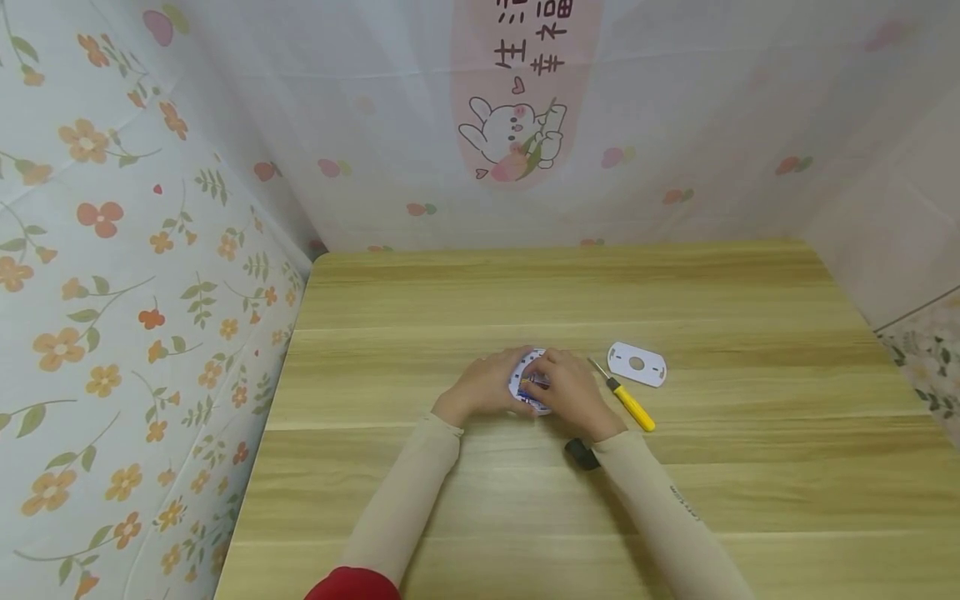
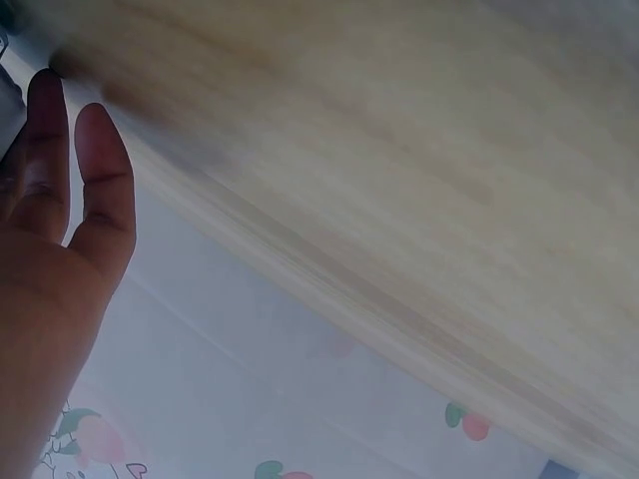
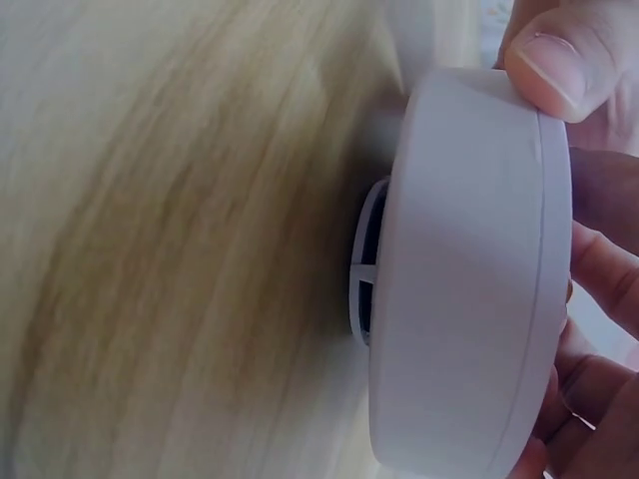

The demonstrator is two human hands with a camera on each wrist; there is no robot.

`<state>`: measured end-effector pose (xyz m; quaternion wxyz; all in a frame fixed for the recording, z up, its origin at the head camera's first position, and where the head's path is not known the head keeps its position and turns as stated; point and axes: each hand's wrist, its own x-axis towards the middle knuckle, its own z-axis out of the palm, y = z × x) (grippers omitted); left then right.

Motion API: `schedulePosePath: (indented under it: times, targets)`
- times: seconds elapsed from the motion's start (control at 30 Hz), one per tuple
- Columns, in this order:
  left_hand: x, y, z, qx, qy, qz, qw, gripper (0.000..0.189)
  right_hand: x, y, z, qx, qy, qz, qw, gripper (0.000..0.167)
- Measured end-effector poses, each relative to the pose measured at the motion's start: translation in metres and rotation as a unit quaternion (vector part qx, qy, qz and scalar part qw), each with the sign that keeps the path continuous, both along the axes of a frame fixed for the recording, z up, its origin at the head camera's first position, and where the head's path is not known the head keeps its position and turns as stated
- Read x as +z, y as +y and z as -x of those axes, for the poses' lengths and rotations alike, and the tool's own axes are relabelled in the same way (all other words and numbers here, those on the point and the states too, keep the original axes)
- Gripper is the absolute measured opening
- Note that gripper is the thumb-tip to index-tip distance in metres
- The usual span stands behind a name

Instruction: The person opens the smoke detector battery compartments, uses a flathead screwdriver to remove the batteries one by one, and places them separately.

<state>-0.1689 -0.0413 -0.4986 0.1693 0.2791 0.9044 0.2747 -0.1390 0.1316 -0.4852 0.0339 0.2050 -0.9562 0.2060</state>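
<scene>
A round white smoke detector [image 1: 516, 380] is between both hands, its back turned up. Blue and gold parts show in that back; the fingers partly cover them. In the right wrist view its white side wall [image 3: 459, 269] stands above the table, with a slotted dome [image 3: 365, 271] underneath. My left hand [image 1: 483, 386] grips the rim from the left. My right hand [image 1: 573, 390] reaches over from the right, thumb and forefinger bent into the open back; what lies between their tips is too small to tell. The left wrist view shows two of my left hand's fingers [image 2: 106, 190].
To the right lie a screwdriver [image 1: 633, 407] with a yellow handle and a white mounting plate [image 1: 654, 367] with a central hole. A small black object [image 1: 581, 454] is beside the right wrist. Patterned curtains border the wooden table [image 1: 375, 333] at the back and left.
</scene>
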Motion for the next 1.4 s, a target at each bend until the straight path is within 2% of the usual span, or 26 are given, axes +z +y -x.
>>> schedulePosePath:
  times: [0.3, 0.7, 0.97, 1.4]
  targets:
    - [0.0012, -0.0010, 0.0002, -0.004, 0.007, -0.001, 1.0000, 0.103, -0.0038, -0.0019, -0.0003, -0.002, 0.006, 0.015, 0.9999, 0.013]
    - [-0.0003, -0.0002, 0.0003, 0.004, 0.011, 0.000, 0.9999, 0.101, -0.0061, -0.0033, -0.0008, -0.003, 0.020, 0.016, 0.9997, 0.014]
    - [0.0003, -0.0001, 0.0006, 0.008, 0.004, -0.001, 1.0000, 0.102, -0.0071, -0.0030, -0.0001, -0.003, -0.001, 0.015, 0.9999, 0.013]
    - [0.0030, -0.0013, 0.0001, 0.007, 0.003, 0.009, 0.9999, 0.102, -0.0074, -0.0014, 0.0013, 0.011, 0.001, 0.000, 0.9999, 0.012]
